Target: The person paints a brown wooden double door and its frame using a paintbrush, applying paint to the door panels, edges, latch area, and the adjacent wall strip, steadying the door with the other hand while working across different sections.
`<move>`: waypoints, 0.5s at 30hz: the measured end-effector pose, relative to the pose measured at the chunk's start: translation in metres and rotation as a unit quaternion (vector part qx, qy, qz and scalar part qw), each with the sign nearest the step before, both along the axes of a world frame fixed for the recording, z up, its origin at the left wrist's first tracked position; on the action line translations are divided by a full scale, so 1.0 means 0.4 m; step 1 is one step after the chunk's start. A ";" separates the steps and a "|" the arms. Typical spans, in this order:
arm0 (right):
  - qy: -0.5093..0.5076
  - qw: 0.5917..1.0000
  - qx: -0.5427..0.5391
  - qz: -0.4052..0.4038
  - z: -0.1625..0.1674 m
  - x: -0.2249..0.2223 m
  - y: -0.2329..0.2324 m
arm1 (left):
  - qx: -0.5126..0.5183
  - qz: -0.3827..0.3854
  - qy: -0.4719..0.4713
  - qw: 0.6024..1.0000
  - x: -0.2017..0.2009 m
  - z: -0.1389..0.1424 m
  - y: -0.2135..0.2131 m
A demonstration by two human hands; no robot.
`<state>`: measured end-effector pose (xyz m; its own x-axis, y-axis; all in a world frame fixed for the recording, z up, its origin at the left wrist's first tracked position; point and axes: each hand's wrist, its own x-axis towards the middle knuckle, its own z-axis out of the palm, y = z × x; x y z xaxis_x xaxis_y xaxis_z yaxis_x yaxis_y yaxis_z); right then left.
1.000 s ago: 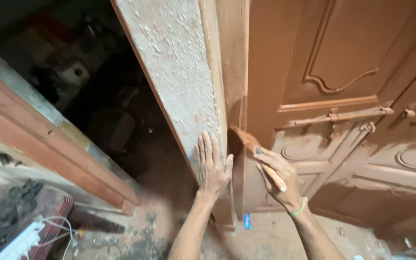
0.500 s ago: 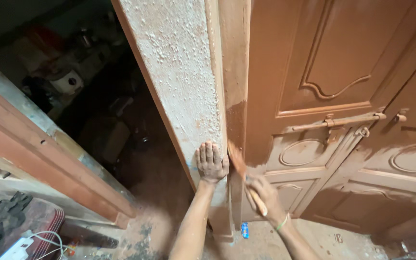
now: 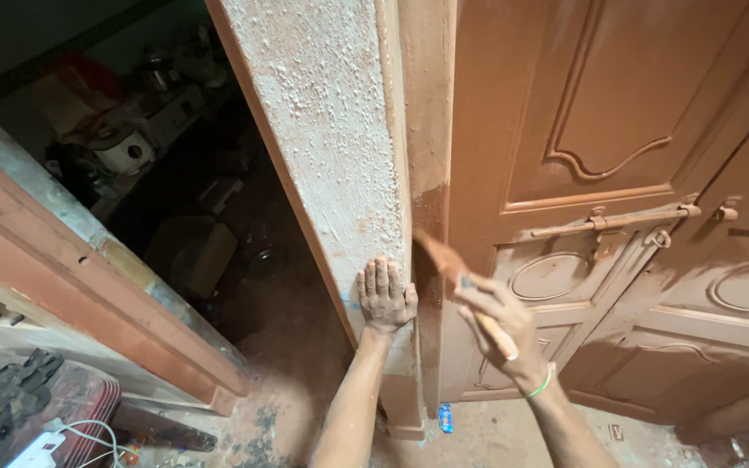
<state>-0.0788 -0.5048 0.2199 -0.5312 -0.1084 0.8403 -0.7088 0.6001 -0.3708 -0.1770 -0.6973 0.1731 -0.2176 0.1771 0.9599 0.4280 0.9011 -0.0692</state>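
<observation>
My left hand [image 3: 385, 295] lies flat, fingers together, against the rough white plastered wall edge [image 3: 331, 147]. My right hand [image 3: 500, 325], with a green band at the wrist, grips a paintbrush [image 3: 448, 260] by its wooden handle. The brush's paint-coated bristles touch the brown door frame strip [image 3: 426, 156] just right of the plaster. The frame looks wet and darker brown below the bristle height. Right of it stands a carved brown panel door [image 3: 591, 130] with a long metal sliding bolt [image 3: 617, 221].
A dark room opening at left holds boxes, pots and clutter [image 3: 123, 147]. A brown-painted wooden frame [image 3: 88, 286] leans at lower left beside a red case [image 3: 36, 416] with a white power strip [image 3: 36, 451]. The floor [image 3: 478, 433] is dusty and paint-stained.
My left hand slid down the plaster and closed its fingers together. My right hand brought the brush lower and closer to the frame strip. The view shifted slightly.
</observation>
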 end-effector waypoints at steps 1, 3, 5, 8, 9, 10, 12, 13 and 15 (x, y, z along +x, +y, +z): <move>0.021 0.999 -0.025 0.009 0.034 0.003 0.002 | -0.003 -0.005 -0.003 1.000 -0.001 0.001 -0.001; 0.053 0.997 -0.048 0.014 0.085 0.015 0.007 | -0.003 -0.011 0.002 1.000 -0.001 0.003 -0.003; 0.076 0.995 -0.057 0.013 0.110 0.013 0.008 | 0.004 -0.012 0.021 1.000 -0.001 0.004 -0.002; 0.074 0.996 -0.040 -0.004 0.092 -0.008 0.005 | -0.001 -0.007 0.012 1.000 0.000 0.002 -0.001; 0.062 0.998 -0.027 -0.010 0.071 -0.016 0.001 | -0.001 -0.005 0.008 1.000 0.002 0.000 0.000; 0.051 0.998 -0.014 -0.016 0.046 -0.025 -0.005 | -0.002 -0.003 0.005 1.000 0.002 -0.002 0.000; 0.013 1.000 -0.009 -0.010 -0.019 -0.026 -0.016 | -0.001 -0.002 0.001 1.000 0.001 -0.005 0.002; -0.007 1.000 -0.007 -0.007 -0.057 -0.018 -0.023 | 0.000 -0.002 0.000 1.000 0.000 -0.007 0.003; -0.052 0.998 -0.023 -0.019 -0.130 0.007 -0.040 | 0.001 -0.001 0.003 1.000 -0.004 -0.008 0.003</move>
<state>-0.0761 -0.5208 0.1680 -0.6188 -0.0494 0.7840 -0.6425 0.6062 -0.4689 -0.1784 -0.6961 0.1699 -0.2118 0.1763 0.9613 0.4288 0.9006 -0.0706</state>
